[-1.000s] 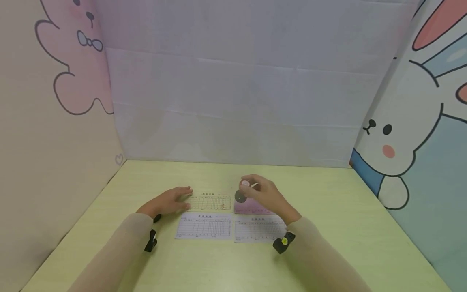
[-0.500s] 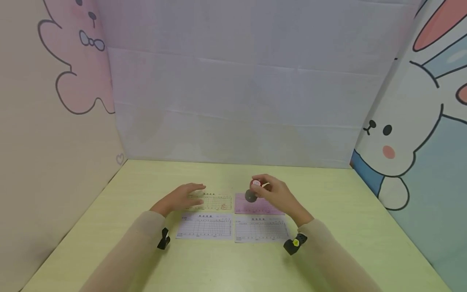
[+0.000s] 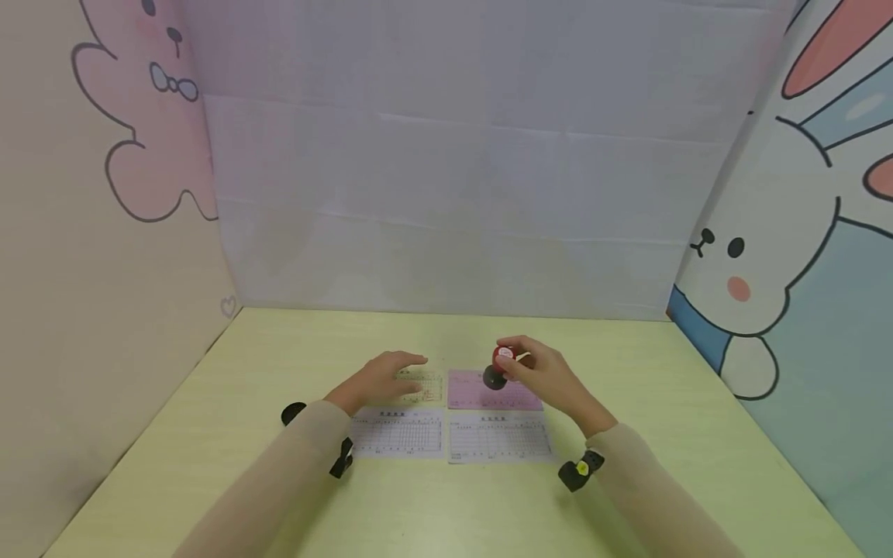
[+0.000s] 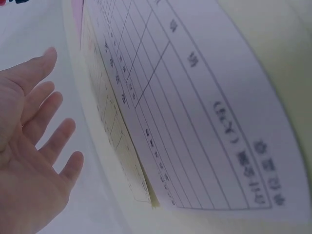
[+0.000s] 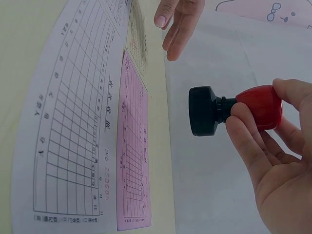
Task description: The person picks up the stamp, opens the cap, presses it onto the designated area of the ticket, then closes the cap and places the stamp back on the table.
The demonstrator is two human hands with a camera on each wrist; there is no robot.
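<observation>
My right hand [image 3: 547, 377] pinches a stamp by its red handle, thumb and fingers round the knob. The stamp [image 5: 258, 107] has a round black base and hangs above the pink form [image 3: 460, 391]; it lies sideways in the right wrist view. My left hand [image 3: 380, 380] hovers with its fingers extended and holds nothing. It covers much of the yellow form [image 4: 114, 124], which bears a small reddish mark near its right end. Two white forms, the left one [image 3: 398, 434] and the right one [image 3: 498, 438], lie in front of the coloured ones.
A black round object [image 3: 293, 412] lies on the pale yellow table [image 3: 418, 511], partly hidden by my left sleeve. A white sheet [image 3: 446, 194] backs the table. Side walls carry cartoon drawings. Black bands [image 3: 581, 470] sit on both wrists.
Both hands move to the right. The right hand carries the stamp from the pink form's left end toward its middle; the left hand passes farther over the yellow form. The forms stay in place.
</observation>
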